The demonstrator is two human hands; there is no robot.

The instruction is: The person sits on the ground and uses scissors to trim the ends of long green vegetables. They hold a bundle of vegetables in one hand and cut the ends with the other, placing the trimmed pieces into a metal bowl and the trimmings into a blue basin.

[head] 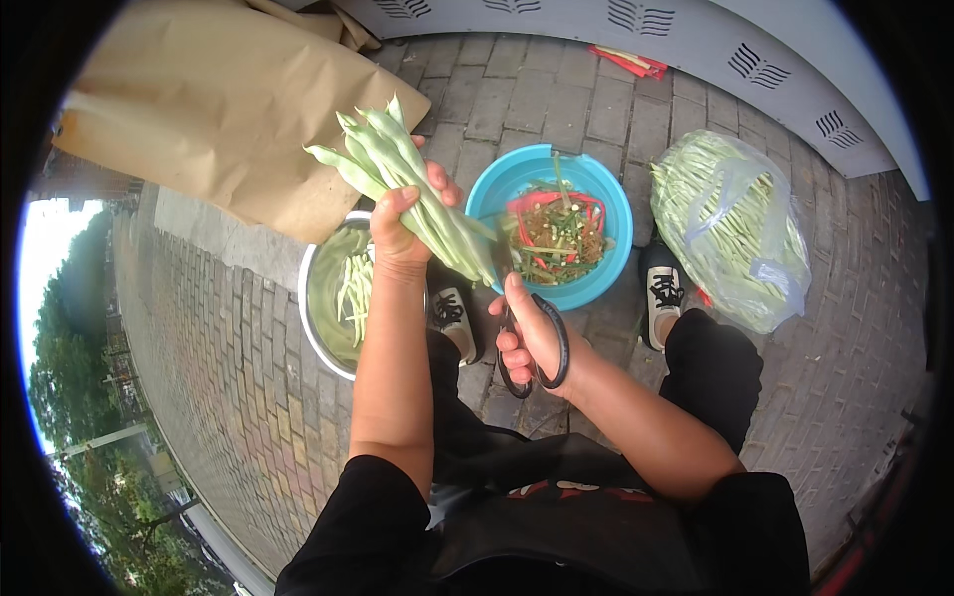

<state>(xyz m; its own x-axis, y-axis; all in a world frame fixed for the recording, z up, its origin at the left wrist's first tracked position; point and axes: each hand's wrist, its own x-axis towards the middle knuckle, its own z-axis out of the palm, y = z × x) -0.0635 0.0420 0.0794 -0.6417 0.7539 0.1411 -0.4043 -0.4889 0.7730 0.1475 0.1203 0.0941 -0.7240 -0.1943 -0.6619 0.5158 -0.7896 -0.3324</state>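
A bunch of flat green beans (387, 160) is gripped in my left hand (402, 223), its pointed tips fanning out at the upper left. My right hand (533, 331) holds black-handled scissors (557, 346), with the fingers through the loops. The blades meet the lower ends of the beans; how far apart they are is hard to see. Just beyond, a blue plastic basin (622, 212) holds plant scraps and red strips. Partly behind my left forearm, a metal bowl (304, 298) contains several green beans (356, 290).
To the right lies a clear plastic bag (734, 231) full of long green beans. A brown sheet (238, 112) covers something at the upper left. Grey metal panels with vents (641, 18) border the brick paving (492, 97) at the back. A red wrapper (632, 61) lies beside them.
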